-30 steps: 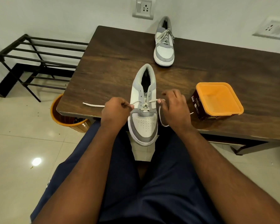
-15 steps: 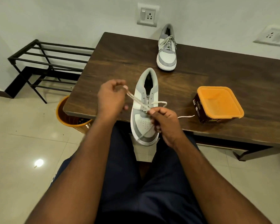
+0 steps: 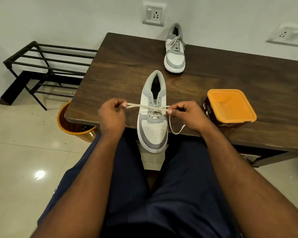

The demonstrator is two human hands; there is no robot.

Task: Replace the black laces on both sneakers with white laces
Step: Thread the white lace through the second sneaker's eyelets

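Both hands, left hand (image 3: pixel 111 115) and right hand (image 3: pixel 187 115), pinch the white lace (image 3: pixel 149 107) taut across the near sneaker (image 3: pixel 153 115), so an uneven pull may leave one end too short.

The surface (image 3: pixel 196 83) runs off the right edge. The bin (image 3: pixel 70 127) sits partly hidden beneath it. Print on the tub (image 3: pixel 212 114) is too small to read, perhaps a label.

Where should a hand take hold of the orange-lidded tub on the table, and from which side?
Grip the orange-lidded tub by its dark side walls just under the lid, coming down from above with fingers spanning two opposite sides. The lid's rim overhangs the walls and gives a lip to catch. The right hand is nearest, but it pinches the white lace.
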